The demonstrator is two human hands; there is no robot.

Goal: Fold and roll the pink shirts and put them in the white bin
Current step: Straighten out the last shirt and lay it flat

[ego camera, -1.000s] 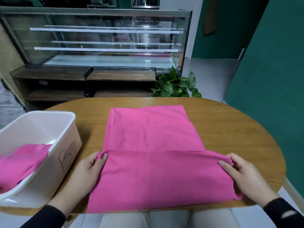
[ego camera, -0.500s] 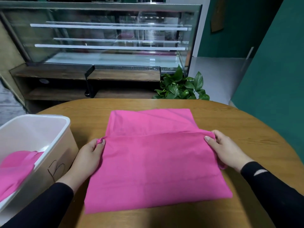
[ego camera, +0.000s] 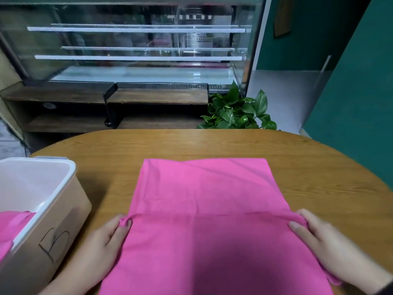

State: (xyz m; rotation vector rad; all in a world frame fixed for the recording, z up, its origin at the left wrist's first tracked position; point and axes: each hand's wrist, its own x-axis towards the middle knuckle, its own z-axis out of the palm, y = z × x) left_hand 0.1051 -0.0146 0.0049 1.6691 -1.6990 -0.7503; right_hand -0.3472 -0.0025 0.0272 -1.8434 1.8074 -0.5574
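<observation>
Bin (ego camera: 70, 184), white w/ tan side wall, sits at far left on desk (ego camera: 212, 145), handwritten "B" on side facing camera. Holds pink shirt in bin (ego camera: 12, 224), bunched and spilling over near rim; can't tell if rolled. Placed close to left hand, prob for short drop-in once roll done.

Left hand (ego camera: 102, 248) closed in pinch on left end of fold edge, thumb on top, other fingers tucked under cloth. Pink shirt (ego camera: 202, 192) flat mid-desk, just right of bin, not touching it; far part single smooth layer, near part doubled over, fold line running straight across btwn both hands. Near edge of shirt runs out of frame at bottom. Right hand (ego camera: 323, 245) closed on right end of same fold edge, cloth gathered under fingers. Both ends gripped prob to keep fold even and taut. Judged: mid-fold, rolling not begun.

Desk: oval, wood-grain, bare apart from bin + shirt. Beyond: glass display case (ego camera: 136, 41) on dark wood base, green plant (ego camera: 236, 111) behind desk edge, teal wall (ego camera: 361, 103) at right.
</observation>
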